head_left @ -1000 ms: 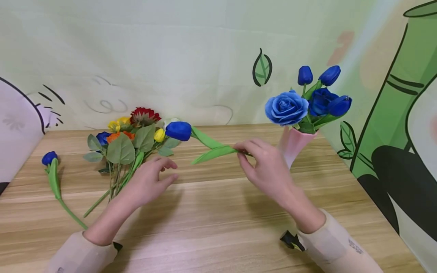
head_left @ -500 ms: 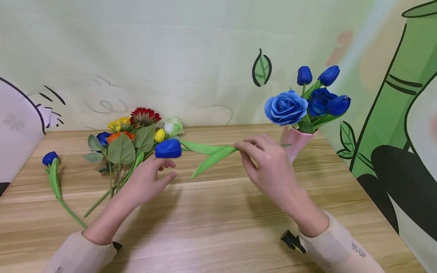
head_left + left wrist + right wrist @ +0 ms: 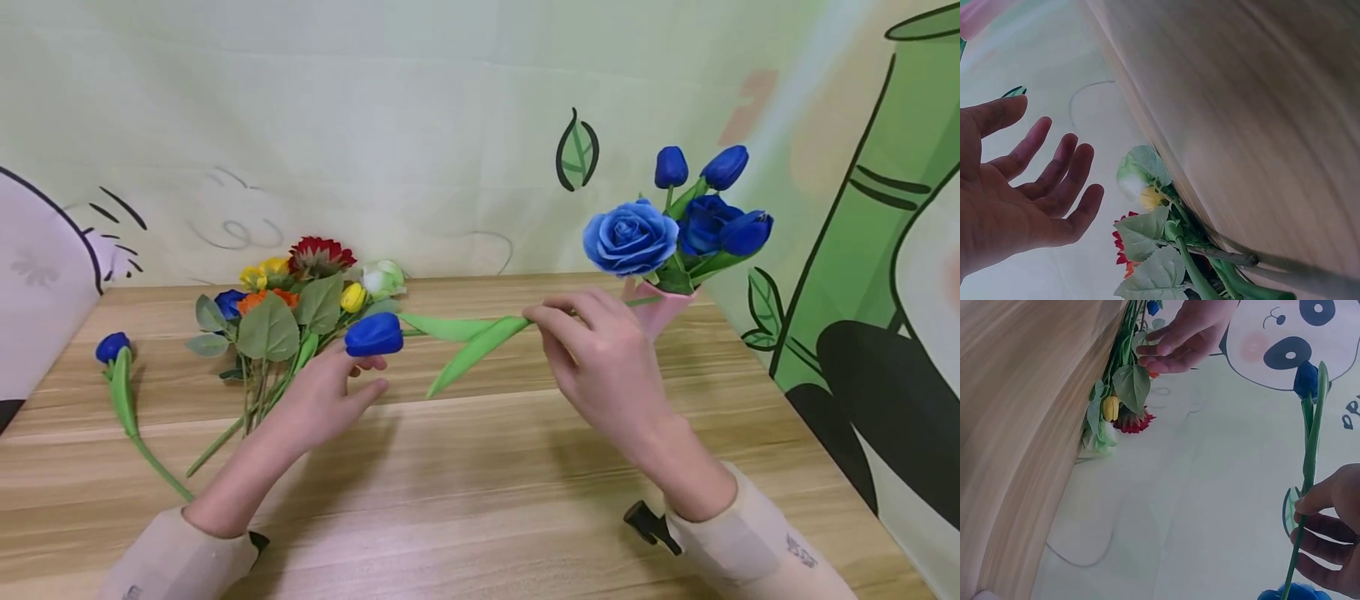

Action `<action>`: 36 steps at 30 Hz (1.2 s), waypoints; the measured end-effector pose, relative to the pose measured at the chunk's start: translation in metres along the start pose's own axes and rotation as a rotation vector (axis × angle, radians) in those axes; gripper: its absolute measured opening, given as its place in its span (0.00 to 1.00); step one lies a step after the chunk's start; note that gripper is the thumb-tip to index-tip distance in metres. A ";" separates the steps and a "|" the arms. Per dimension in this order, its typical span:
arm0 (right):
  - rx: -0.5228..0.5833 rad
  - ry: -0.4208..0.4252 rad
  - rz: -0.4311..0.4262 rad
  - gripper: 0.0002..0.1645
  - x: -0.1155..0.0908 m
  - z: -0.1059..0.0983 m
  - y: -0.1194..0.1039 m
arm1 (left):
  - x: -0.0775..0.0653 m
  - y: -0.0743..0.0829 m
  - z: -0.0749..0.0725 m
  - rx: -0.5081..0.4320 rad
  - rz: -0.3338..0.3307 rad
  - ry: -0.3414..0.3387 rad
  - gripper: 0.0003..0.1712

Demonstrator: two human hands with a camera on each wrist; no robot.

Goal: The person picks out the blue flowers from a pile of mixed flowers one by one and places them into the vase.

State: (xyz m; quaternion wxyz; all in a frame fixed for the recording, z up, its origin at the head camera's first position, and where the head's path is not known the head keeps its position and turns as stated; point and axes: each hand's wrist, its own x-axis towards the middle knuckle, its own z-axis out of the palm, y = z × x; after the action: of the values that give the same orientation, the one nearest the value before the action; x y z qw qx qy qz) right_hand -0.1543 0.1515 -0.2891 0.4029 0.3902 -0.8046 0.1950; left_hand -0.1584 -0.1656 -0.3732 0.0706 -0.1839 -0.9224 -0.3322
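Note:
A blue artificial tulip (image 3: 375, 334) with long green leaves lies level in the air, its head toward the left. My right hand (image 3: 603, 362) pinches its stem between thumb and fingers, as the right wrist view shows with the tulip (image 3: 1309, 434) in the hand (image 3: 1332, 531). The stem's end points at the pink vase (image 3: 660, 310), which holds blue roses and tulips. My left hand (image 3: 330, 396) hovers behind the tulip's head, fingers loosely bent; in the left wrist view the hand (image 3: 1041, 187) has nothing in it.
Mixed flowers lie at the back left, among them a red flower (image 3: 321, 254), a yellow tulip (image 3: 353, 297) and a white-green bloom (image 3: 383, 278). A separate blue tulip (image 3: 123, 392) lies at the far left of the wooden table (image 3: 450, 500). A printed cloth backdrop (image 3: 337, 125) stands behind.
My right hand has moved slightly right toward the vase. The held tulip has swung from tilted to nearly level, its head dropping in front of the left hand, which has stayed put.

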 end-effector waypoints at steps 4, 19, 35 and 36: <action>-0.004 0.008 0.026 0.12 0.001 -0.004 0.004 | -0.001 0.001 -0.001 0.023 -0.035 -0.020 0.11; 0.025 0.153 0.138 0.07 0.007 -0.016 0.018 | -0.002 0.001 -0.003 0.023 -0.061 -0.057 0.14; 0.057 0.403 0.341 0.06 0.007 -0.025 0.039 | -0.002 -0.001 -0.003 0.019 -0.060 -0.065 0.13; 0.050 0.402 0.349 0.06 0.006 -0.025 0.040 | -0.002 -0.001 -0.003 0.020 -0.062 -0.066 0.13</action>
State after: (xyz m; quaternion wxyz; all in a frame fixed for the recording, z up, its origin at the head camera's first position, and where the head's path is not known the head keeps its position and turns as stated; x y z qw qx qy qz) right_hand -0.1755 0.1892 -0.2689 0.5054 0.2086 -0.7584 0.3548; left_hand -0.1565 -0.1690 -0.3719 0.0315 -0.1655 -0.9327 -0.3189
